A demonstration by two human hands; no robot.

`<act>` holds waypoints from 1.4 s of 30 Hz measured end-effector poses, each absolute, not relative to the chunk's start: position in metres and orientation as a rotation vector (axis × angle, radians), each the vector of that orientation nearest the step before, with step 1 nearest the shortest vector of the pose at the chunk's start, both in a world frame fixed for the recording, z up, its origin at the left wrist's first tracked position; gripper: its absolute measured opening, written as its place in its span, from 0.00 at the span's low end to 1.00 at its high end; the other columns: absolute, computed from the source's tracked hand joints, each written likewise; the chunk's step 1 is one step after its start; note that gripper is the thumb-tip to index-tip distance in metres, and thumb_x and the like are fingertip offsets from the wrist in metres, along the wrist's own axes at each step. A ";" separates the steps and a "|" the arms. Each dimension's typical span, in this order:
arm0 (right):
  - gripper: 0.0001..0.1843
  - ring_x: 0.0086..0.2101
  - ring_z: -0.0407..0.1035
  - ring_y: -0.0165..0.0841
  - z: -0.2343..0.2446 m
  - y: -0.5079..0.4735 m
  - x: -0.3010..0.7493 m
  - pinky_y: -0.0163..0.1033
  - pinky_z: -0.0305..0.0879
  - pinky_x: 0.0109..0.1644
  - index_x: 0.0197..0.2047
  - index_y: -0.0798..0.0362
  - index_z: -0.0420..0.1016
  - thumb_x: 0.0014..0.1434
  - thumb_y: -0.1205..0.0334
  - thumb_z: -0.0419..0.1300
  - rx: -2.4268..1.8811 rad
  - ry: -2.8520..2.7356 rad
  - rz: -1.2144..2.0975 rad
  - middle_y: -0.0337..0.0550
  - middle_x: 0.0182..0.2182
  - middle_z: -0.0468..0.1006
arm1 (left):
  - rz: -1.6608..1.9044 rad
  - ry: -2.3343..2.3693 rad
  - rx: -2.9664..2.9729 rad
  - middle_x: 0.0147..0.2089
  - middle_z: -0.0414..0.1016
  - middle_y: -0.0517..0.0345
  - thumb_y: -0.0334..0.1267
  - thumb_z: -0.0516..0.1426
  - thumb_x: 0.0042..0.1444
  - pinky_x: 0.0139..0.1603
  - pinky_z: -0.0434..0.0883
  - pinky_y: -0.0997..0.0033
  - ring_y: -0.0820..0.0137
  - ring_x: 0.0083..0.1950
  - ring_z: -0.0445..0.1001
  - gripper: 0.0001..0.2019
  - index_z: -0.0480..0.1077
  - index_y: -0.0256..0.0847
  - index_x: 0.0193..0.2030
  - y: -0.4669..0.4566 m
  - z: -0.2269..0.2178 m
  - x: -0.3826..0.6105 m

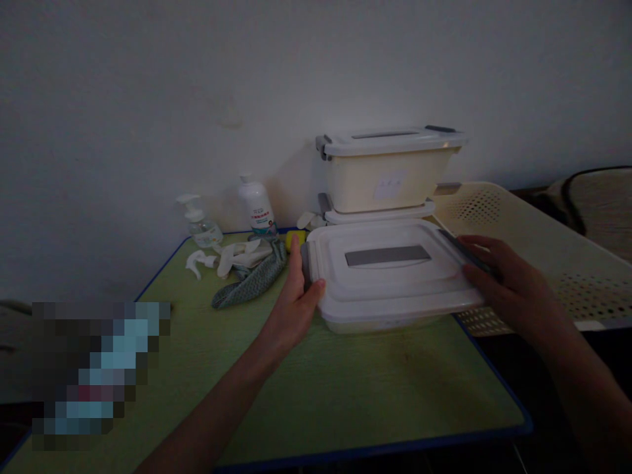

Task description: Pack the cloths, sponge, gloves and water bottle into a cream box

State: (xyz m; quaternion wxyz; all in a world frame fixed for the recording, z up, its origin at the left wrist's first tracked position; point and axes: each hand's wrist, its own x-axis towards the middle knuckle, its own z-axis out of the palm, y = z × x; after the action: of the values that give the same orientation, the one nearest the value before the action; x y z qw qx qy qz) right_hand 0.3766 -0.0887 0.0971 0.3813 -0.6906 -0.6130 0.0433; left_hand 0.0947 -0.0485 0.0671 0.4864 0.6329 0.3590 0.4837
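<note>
Between my two hands is a storage box (385, 289) with a white lid, a grey strip on top and grey side latches. My left hand (297, 289) grips its left end, thumb on the lid's rim by the latch. At the right end my right hand (503, 283) has its fingers around the other latch. The lower part of this box shows only as a narrow band, and whether it touches the table is hard to tell. Behind it, a cream lidded box (390, 178) stands on another white lid (380, 214).
A green table (345, 395) with blue edging lies below. At its back left are a pump bottle (202, 224), a white bottle (257, 204), a spray nozzle (200, 262), a grey-green cloth (251, 276) and a yellow item (295, 238). A perforated cream basket (533, 230) stands right.
</note>
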 end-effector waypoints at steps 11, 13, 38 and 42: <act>0.24 0.51 0.66 0.51 0.103 -0.089 0.367 0.60 0.61 0.53 0.46 0.53 0.65 0.47 0.51 0.48 -1.800 -1.581 0.067 0.60 0.49 0.73 | 1.214 0.933 1.551 0.71 0.39 0.50 0.31 0.46 0.58 0.68 0.32 0.58 0.72 0.71 0.33 0.39 0.21 0.42 0.67 -0.061 0.071 0.106; 0.26 0.51 0.67 0.51 0.102 -0.091 0.368 0.59 0.60 0.53 0.47 0.55 0.66 0.48 0.51 0.47 -1.819 -1.568 0.048 0.60 0.49 0.73 | 1.222 0.919 1.535 0.71 0.39 0.50 0.32 0.46 0.58 0.69 0.33 0.60 0.72 0.71 0.34 0.38 0.21 0.41 0.67 -0.060 0.070 0.106; 0.26 0.51 0.66 0.51 0.089 -0.096 0.364 0.59 0.60 0.52 0.53 0.52 0.67 0.54 0.54 0.43 -1.789 -1.552 0.034 0.51 0.54 0.70 | 1.314 1.000 1.557 0.72 0.35 0.56 0.36 0.45 0.61 0.69 0.32 0.63 0.72 0.71 0.34 0.34 0.29 0.44 0.69 -0.065 0.059 0.109; 0.21 0.55 0.63 0.45 0.084 -0.095 0.366 0.57 0.57 0.56 0.50 0.45 0.68 0.55 0.56 0.44 -1.734 -1.542 0.037 0.45 0.56 0.68 | 1.322 0.991 1.551 0.72 0.36 0.58 0.37 0.45 0.61 0.69 0.33 0.64 0.71 0.71 0.36 0.32 0.33 0.46 0.69 -0.064 0.057 0.108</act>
State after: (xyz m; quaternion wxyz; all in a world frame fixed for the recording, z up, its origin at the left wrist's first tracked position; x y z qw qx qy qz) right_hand 0.3664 -0.0950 0.0845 0.3988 -0.6851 -0.6093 0.0145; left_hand 0.1081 -0.0643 0.0574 0.4238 0.6199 0.3962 0.5283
